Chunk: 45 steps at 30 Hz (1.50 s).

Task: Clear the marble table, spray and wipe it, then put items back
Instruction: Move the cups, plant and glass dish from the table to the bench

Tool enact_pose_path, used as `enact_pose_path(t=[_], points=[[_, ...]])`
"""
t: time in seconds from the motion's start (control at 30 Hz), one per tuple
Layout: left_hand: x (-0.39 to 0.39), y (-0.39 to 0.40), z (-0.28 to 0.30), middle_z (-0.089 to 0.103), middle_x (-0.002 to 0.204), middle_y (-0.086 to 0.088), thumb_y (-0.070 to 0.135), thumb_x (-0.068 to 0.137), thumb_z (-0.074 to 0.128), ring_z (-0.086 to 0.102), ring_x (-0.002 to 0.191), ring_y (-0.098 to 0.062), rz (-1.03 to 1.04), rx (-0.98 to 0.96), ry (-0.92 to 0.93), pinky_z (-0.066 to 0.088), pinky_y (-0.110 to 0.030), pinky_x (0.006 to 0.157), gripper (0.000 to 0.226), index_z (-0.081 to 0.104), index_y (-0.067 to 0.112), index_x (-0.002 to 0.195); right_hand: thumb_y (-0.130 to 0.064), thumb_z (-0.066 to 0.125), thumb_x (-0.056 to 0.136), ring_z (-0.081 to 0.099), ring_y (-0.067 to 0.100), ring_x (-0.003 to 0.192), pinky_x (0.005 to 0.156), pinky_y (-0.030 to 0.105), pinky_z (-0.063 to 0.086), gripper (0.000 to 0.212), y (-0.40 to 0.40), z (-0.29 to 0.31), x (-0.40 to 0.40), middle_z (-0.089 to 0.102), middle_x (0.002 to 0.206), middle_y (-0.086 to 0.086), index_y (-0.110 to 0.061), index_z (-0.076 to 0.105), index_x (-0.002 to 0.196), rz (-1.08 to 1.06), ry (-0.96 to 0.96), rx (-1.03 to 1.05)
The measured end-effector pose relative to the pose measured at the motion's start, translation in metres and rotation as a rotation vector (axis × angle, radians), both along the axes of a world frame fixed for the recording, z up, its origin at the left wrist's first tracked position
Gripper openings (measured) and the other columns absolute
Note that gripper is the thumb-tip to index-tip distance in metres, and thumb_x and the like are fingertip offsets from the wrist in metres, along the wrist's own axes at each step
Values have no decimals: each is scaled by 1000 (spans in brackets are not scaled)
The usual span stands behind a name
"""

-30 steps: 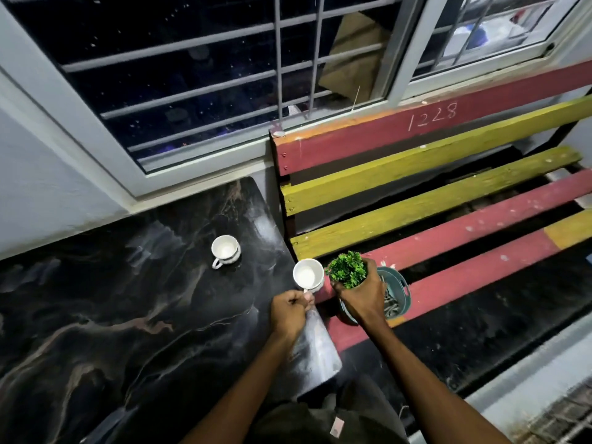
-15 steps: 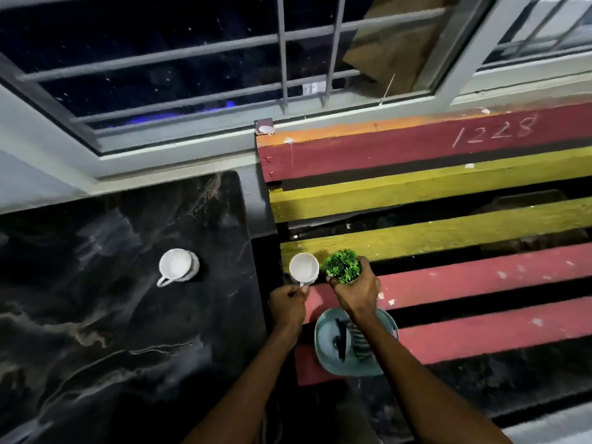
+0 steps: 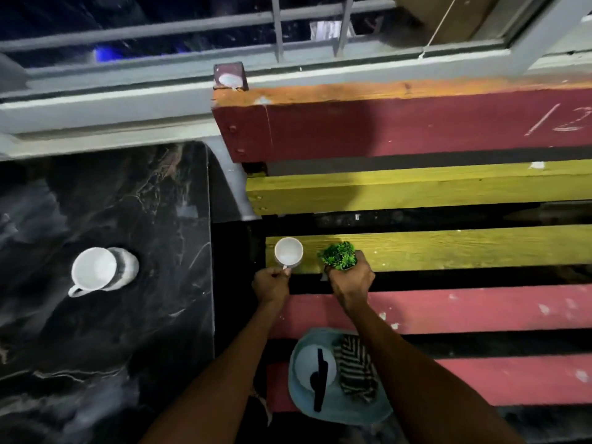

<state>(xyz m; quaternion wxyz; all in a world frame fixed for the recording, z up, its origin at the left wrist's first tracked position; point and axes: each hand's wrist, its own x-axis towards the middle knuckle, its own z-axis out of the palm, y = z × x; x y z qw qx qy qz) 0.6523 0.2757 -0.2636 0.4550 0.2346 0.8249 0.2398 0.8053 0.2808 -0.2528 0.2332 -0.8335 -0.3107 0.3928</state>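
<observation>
both forearms are reaching forward; left hand [image 3: 271, 285] is pinching closed, right hand [image 3: 351, 281] is curling in a grip.

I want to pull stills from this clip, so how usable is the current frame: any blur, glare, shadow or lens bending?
Head view: dim and grainy. The marble table is smeared with pale reflections, and the cup on the table is slightly soft. A broad shadow falls across the red back slat. Wide-angle bending curves the window sill. Both hands, left hand and right hand, read clearly.
</observation>
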Motion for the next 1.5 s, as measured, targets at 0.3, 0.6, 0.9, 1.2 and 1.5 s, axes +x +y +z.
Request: enact_pose_path(t=[0.3, 0.6, 0.9, 1.2, 1.5], points=[[-2, 16, -45, 73, 87, -16, 9, 89, 73, 64, 85, -20, 21, -61, 29, 43, -26, 72, 18, 77, -8, 93, -21, 83, 70, 67, 32, 90, 74, 29, 48, 36, 24, -47, -15, 73, 96, 13, -13, 65, 100, 4, -7, 20], [-6, 5, -56, 64, 76, -8, 9, 91, 71, 58, 77, -18, 16, -70, 40, 41, -23, 71, 16, 76, -4, 84, -18, 80, 72, 60, 37, 109, 93, 43, 52, 53, 29, -59, -19, 63, 116, 19, -5, 58, 119, 33, 0, -21], [-11, 3, -55, 76, 94, -22, 12, 92, 69, 60, 82, -18, -85, -89, 75, 38, -24, 71, 19, 77, -5, 95, -19, 83, 69, 61, 35, 108, 85, 32, 46, 60, 18, -60, -21, 64, 114, 16, -7, 58, 121, 68, 4, -40], [-18, -9, -31, 76, 111, -18, 8, 89, 70, 69, 109, -30, -198, -74, 79, 53, -36, 95, 24, 75, 3, 112, -28, 88, 69, 43, 44, 133, 106, 48, 45, 112, 3, -39, -27, 37, 147, 21, -11, 18, 155, 110, 51, -71], [-26, -48, 75, 70, 87, -1, -9, 84, 49, 70, 90, -25, -364, 126, 101, 52, -25, 80, 33, 71, 6, 103, 7, 58, 69, 49, 42, 110, 98, 48, 46, 52, -44, 69, -65, 44, 122, 18, 1, 45, 118, 144, -95, 131]])
